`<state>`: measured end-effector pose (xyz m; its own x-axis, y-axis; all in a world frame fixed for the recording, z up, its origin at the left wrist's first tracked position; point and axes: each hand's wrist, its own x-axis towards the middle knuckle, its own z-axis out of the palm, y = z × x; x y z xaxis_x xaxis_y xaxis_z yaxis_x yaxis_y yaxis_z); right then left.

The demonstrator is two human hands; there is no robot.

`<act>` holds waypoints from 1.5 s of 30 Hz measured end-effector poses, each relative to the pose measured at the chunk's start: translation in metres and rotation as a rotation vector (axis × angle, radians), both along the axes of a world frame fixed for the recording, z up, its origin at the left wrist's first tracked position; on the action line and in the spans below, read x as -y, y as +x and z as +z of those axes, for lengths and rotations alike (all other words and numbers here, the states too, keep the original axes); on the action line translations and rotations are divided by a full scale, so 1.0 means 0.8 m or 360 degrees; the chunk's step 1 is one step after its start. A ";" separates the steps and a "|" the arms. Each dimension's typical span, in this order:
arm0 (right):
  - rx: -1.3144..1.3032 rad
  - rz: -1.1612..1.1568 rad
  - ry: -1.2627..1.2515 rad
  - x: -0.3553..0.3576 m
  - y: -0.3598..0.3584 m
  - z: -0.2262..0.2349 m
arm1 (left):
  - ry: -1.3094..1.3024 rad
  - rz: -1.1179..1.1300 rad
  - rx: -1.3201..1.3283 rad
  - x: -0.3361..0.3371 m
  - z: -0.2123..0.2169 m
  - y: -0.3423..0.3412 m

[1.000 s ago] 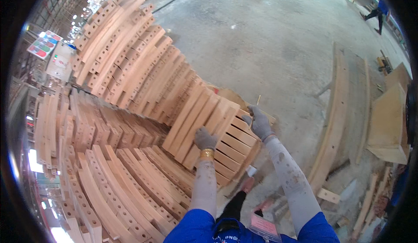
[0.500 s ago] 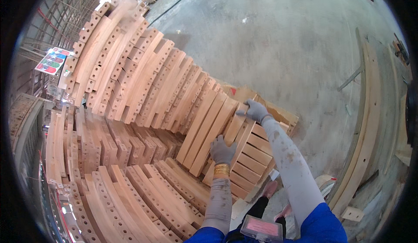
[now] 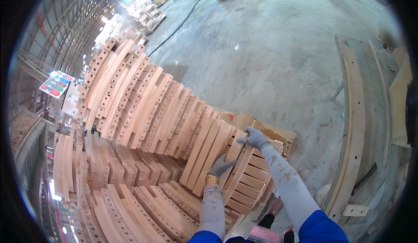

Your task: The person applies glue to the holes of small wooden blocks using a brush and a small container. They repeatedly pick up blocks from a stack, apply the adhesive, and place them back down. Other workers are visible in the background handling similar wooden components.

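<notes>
At the near end of a long pile of wooden parts, both my gloved hands are at a pale wooden slat [image 3: 233, 152] lying on a stack of slats. My right hand [image 3: 255, 138] is closed around the slat's far end, thumb against its side. Nearer to me, my left hand [image 3: 221, 166] lies against the slat's left side, its fingers stretched out and its thumb apart. Left of it, several flat slats [image 3: 204, 149] lie side by side. Right of the held slat, slat ends [image 3: 249, 183] show in stacked rows.
Curved wooden parts with drilled holes [image 3: 130, 95] form a tall row at the left, with more curved parts [image 3: 143, 208] nearer me. A cardboard piece [image 3: 244, 120] is behind the stack. Long boards [image 3: 355, 125] stand along the right, beyond concrete floor [image 3: 270, 60].
The view has tipped up, so the pile sits lower in the picture. My left hand's fingers have straightened and spread; my right hand stays at the slat's far end.
</notes>
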<state>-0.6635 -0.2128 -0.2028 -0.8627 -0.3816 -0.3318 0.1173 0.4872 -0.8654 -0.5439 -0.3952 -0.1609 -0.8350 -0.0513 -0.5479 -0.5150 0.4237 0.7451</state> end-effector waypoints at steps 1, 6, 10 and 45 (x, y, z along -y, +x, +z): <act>-0.0023 -0.0014 -0.0057 0.000 0.001 -0.001 | 0.0048 -0.0010 0.0109 0.001 0.005 -0.006; -0.0102 -0.0035 -0.0256 -0.001 0.011 0.010 | 0.0239 0.0163 -0.0021 0.000 0.007 -0.010; -0.0218 -0.0056 -0.0536 -0.010 0.015 0.030 | 0.0008 -0.0187 -0.0221 -0.012 0.022 -0.032; -0.0651 -0.2401 0.0967 -0.474 0.746 0.266 | 0.0974 -0.1794 -0.1465 -0.577 0.261 0.307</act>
